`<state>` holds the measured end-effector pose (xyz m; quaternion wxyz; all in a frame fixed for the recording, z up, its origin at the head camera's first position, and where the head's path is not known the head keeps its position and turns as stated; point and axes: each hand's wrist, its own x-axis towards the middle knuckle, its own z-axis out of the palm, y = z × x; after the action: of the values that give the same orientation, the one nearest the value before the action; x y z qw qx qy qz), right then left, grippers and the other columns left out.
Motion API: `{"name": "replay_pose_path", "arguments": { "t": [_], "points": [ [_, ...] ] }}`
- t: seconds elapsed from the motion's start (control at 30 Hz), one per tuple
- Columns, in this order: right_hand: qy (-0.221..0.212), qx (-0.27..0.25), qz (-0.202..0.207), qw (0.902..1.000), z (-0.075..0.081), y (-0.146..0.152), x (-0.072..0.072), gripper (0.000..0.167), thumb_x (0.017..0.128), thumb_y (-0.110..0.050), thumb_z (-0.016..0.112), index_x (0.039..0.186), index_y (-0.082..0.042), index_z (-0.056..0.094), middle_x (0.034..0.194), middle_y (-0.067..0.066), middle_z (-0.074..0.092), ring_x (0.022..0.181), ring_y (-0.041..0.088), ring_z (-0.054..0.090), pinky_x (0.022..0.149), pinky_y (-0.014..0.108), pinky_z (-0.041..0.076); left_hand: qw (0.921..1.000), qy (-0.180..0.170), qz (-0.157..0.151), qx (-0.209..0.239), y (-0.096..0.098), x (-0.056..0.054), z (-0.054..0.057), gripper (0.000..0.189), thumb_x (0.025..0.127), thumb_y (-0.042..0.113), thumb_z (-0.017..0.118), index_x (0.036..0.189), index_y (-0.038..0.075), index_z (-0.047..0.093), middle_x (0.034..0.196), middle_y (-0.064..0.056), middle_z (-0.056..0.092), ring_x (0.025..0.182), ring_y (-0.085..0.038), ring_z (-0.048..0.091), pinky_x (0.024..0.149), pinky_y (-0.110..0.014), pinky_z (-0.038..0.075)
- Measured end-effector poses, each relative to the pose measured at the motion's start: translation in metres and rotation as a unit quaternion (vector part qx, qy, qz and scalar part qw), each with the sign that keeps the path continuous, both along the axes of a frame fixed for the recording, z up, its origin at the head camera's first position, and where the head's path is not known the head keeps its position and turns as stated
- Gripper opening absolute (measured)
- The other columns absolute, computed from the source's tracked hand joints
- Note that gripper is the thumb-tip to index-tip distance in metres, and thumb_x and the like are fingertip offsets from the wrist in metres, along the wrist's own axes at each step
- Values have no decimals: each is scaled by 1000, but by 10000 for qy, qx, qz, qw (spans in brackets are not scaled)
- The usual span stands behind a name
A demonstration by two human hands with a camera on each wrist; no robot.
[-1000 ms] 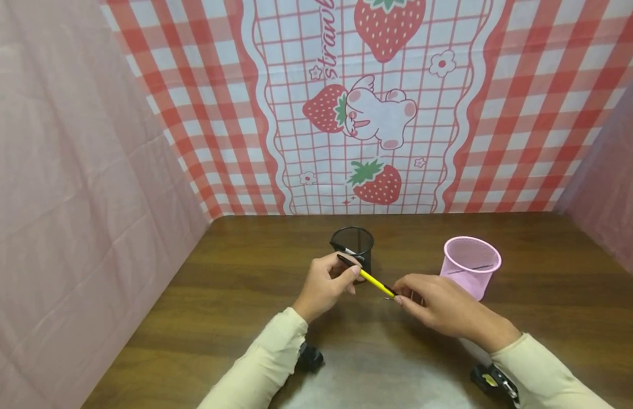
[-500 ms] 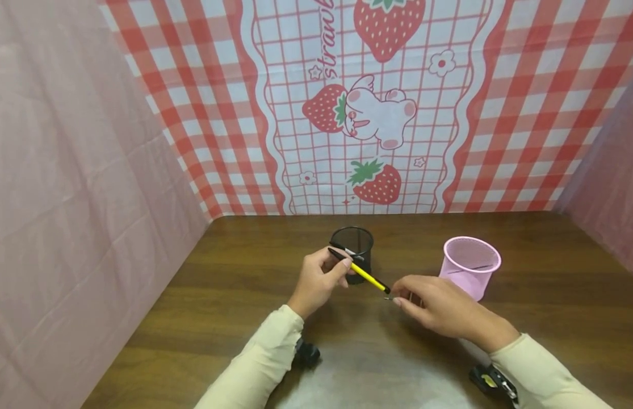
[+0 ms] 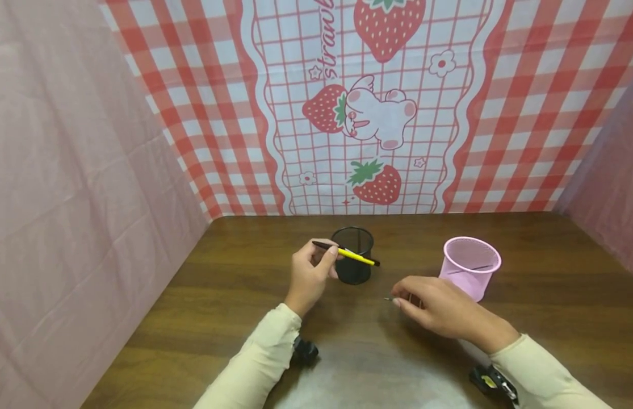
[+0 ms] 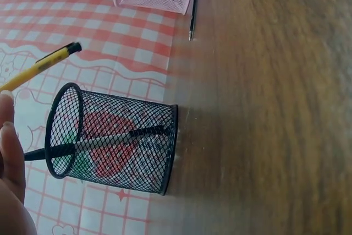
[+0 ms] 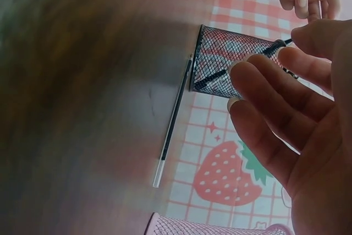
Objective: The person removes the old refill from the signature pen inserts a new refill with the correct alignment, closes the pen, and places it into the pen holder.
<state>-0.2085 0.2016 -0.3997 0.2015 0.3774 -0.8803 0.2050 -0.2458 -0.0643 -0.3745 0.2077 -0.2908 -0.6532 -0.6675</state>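
Note:
My left hand [image 3: 311, 275] pinches a yellow pen [image 3: 357, 257] with black ends, tilted across the front of the black mesh pen cup [image 3: 354, 271]. Another pen [image 4: 102, 141], black and pale, leans inside that cup. To the right, my right hand [image 3: 439, 307] hovers low over the table with loosely bent fingers, and no object shows in its grasp. A thin pen refill [image 5: 176, 114], black with a clear end, lies on the table between the cups. In the head view only its metal tip shows beside the right fingertips.
A pink mesh cup [image 3: 466, 278] stands behind the right hand, with a dark line showing at its inner wall. The wooden table [image 3: 234, 295] meets a red-and-white strawberry cloth [image 3: 226, 113] at the back. Pink cloth [image 3: 91, 199] hangs at the left.
My left hand has moved left and slightly up with the yellow pen, whose lower end has drawn away from the right fingertips and swung up. The right hand stays nearly still.

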Motion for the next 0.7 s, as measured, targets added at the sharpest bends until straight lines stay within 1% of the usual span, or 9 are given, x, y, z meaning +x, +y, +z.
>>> {"name": "replay_pose_path", "arguments": {
  "t": [0.1,0.13,0.27,0.33,0.47,0.57,0.67,0.7],
  "points": [
    [-16,18,15,10000,0,0,0,9,89,-17,75,97,-19,70,87,-20,63,74,-6,55,63,23,50,9999,74,123,77,0,-1,0,9,97,-5,59,99,-13,63,79,-25,67,49,-34,55,46,-39,52],
    [-19,17,21,10000,0,0,1,9,89,-17,75,96,-19,70,87,-20,62,74,-6,55,63,23,50,9998,89,159,96,0,-1,0,9,97,-5,60,99,-13,63,79,-24,67,48,-33,55,46,-40,52],
    [-22,26,41,10000,1,-1,1,9,89,-17,75,96,-20,70,87,-20,63,74,-6,55,63,24,50,9994,94,288,170,-1,-2,0,10,97,-5,60,100,-15,62,80,-20,67,47,-30,56,46,-34,52],
    [-8,29,38,10000,0,-1,1,8,89,-16,75,96,-20,71,87,-20,63,75,-6,55,63,24,51,9991,79,358,192,-1,-2,0,11,97,-5,60,101,-15,62,80,-19,66,47,-32,56,46,-32,51],
    [11,53,24,10000,0,-1,1,8,89,-17,74,96,-20,71,87,-21,63,75,-6,55,63,24,51,9987,65,459,189,0,-3,0,14,97,-5,59,106,-15,62,74,-14,62,48,-42,55,47,-29,50],
    [15,81,37,10000,0,-1,1,9,89,-17,74,96,-20,70,87,-21,62,74,-6,55,63,25,51,9984,110,521,172,0,-4,-2,15,97,-5,59,108,-15,62,70,-12,59,49,-45,55,47,-31,50],
    [19,96,59,9999,0,-1,1,8,89,-17,74,96,-20,70,87,-20,62,75,-5,55,63,25,51,9980,173,593,164,0,-5,-4,14,97,-5,60,108,-14,62,69,-14,58,49,-44,55,45,-37,50],
    [24,100,67,9999,-1,-1,1,8,89,-17,74,96,-20,70,86,-20,62,74,-5,55,63,25,51,9978,198,615,160,0,-6,-4,13,97,-5,60,107,-13,63,70,-16,58,49,-43,55,45,-39,50]
  ]
}}
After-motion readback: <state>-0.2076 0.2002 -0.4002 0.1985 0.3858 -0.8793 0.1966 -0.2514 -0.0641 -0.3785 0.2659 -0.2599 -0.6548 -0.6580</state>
